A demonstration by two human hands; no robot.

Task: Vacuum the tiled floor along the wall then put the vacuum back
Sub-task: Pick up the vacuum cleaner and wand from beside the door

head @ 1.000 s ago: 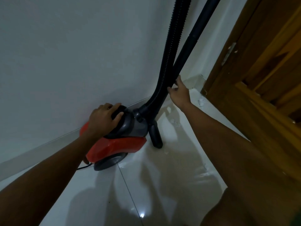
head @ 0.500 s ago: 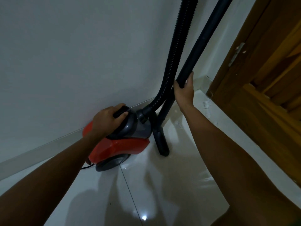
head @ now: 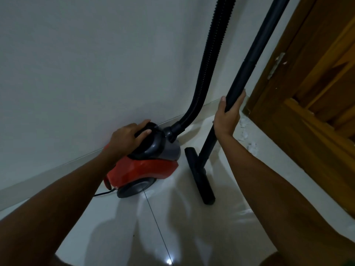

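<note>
- The left hand [head: 124, 139] gripped the vacuum [head: 146, 166] handle by the wall [head: 96, 64].
- The right hand [head: 227, 116] clasped the tube [head: 247, 68]; nozzle [head: 199, 181] on the floor [head: 182, 227].
- Paper scraps [head: 245, 131] remained, so vacuuming seemed unfinished.

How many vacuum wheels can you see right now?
1. A single grey wheel shows under the red vacuum body, on the side facing away from the wall. Any wheel on the wall side would be hidden.
</note>
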